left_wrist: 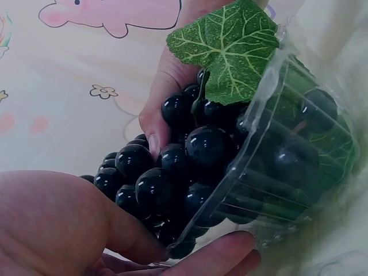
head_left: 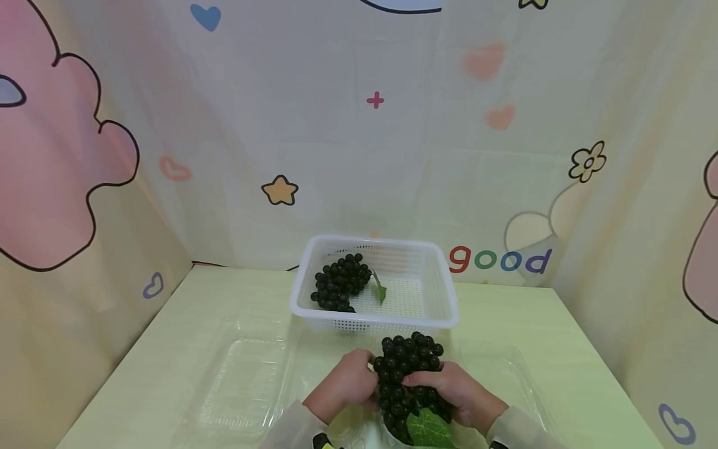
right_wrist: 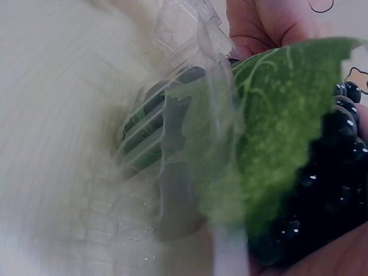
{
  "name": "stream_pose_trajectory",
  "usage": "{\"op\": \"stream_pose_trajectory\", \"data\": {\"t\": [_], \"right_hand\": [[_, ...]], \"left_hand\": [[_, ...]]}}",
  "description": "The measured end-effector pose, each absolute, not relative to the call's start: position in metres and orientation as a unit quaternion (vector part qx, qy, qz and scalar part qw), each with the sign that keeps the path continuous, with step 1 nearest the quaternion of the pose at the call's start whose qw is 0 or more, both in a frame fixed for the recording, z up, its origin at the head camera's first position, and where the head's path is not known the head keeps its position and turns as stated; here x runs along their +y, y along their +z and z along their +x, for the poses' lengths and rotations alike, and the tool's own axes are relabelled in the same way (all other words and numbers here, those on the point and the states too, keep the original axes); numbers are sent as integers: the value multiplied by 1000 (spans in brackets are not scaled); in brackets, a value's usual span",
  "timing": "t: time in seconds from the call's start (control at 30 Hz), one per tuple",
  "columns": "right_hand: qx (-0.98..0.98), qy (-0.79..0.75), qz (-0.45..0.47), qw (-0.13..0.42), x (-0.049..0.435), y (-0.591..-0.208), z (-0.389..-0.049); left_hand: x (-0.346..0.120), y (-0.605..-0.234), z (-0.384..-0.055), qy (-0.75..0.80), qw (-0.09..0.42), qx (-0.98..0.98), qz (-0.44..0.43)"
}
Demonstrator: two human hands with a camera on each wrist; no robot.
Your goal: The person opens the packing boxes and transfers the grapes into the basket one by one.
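Observation:
A bunch of black grapes (head_left: pixel 406 358) stands partly inside a clear plastic container (left_wrist: pixel 259 167) at the front of the table. My right hand (head_left: pixel 451 390) grips the bunch from the right, its thumb lying across the grapes. On the other side, my left hand (head_left: pixel 353 377) pinches the container's rim between thumb and fingers, close against the grapes. A green veined leaf (left_wrist: pixel 227 49) hangs off the bunch over the rim. More leaf and several grapes show through the container's ribbed wall in the left wrist view. The right wrist view is blurred around the leaf.
Behind my hands stands a white perforated basket (head_left: pixel 376 319) with a second bunch of black grapes (head_left: pixel 339 280) in its left half. Clear plastic packaging (head_left: pixel 244 380) lies to the left, and another clear piece (head_left: pixel 524 380) to the right. A printed curtain (head_left: pixel 381 174) encloses the table's back and sides.

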State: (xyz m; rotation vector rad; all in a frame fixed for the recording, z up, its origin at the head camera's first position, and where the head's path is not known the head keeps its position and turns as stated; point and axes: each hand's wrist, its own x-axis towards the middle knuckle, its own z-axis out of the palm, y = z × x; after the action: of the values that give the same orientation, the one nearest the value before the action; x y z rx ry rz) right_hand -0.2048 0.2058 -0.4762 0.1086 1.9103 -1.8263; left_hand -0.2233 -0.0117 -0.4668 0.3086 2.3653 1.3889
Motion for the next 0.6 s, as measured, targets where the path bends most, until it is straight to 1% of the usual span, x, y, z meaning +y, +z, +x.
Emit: {"op": "stream_pose_trajectory", "data": {"t": [0.47, 0.6], "right_hand": [[681, -687, 34, 251, 207, -466, -204], [679, -690, 35, 248, 206, -459, -203]], "left_hand": [[-13, -467, -225, 506, 194, 833, 108], [-13, -466, -225, 501, 177, 839, 118]]}}
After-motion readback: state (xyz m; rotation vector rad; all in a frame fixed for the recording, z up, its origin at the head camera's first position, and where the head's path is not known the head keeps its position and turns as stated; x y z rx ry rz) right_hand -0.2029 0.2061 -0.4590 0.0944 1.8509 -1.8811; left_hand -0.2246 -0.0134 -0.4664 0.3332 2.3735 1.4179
